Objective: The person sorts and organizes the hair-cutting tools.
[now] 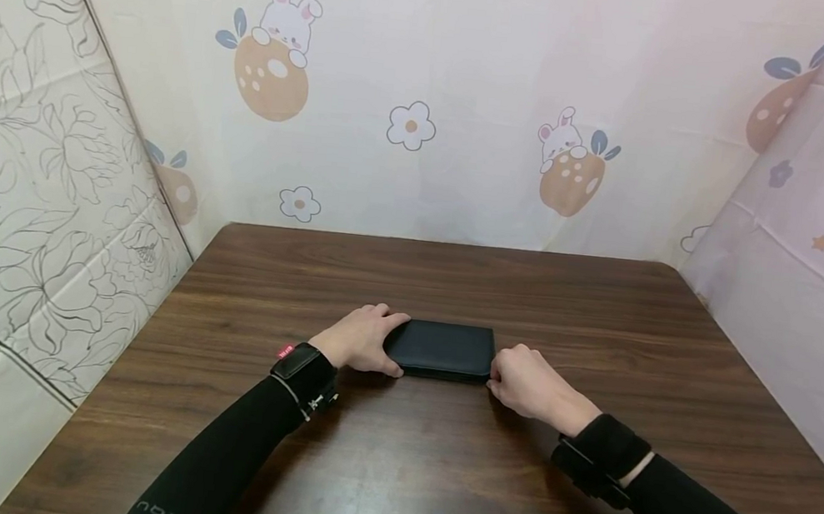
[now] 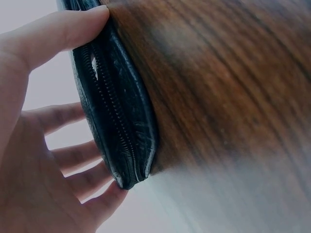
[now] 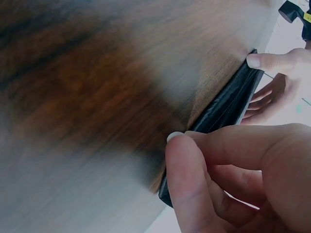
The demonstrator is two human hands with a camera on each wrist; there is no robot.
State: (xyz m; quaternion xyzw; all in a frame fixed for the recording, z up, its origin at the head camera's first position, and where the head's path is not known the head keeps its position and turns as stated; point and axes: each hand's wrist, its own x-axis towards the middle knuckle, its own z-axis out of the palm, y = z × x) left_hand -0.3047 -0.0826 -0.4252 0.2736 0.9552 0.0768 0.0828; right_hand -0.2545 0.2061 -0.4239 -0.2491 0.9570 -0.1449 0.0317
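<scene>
A black zip wallet (image 1: 440, 349) lies flat on the wooden table, its long zippered side toward me. My left hand (image 1: 365, 340) grips its left end, the thumb on the near edge and the other fingers around the far side. Toothed zipper edges (image 2: 114, 107) curve along that end in the left wrist view. At the wallet's right near corner, my right hand (image 1: 530, 382) pinches the zipper with thumb and forefinger, its other fingers curled in. In the right wrist view these fingertips (image 3: 177, 138) meet right at the zippered edge, hiding the piece between them.
The brown wood-grain table (image 1: 390, 464) stretches out around the wallet. Behind it hangs a pale curtain (image 1: 492, 64) printed with rabbits and flowers. A floral-line panel (image 1: 52, 169) stands on the left, and more printed cloth (image 1: 817, 274) hangs on the right.
</scene>
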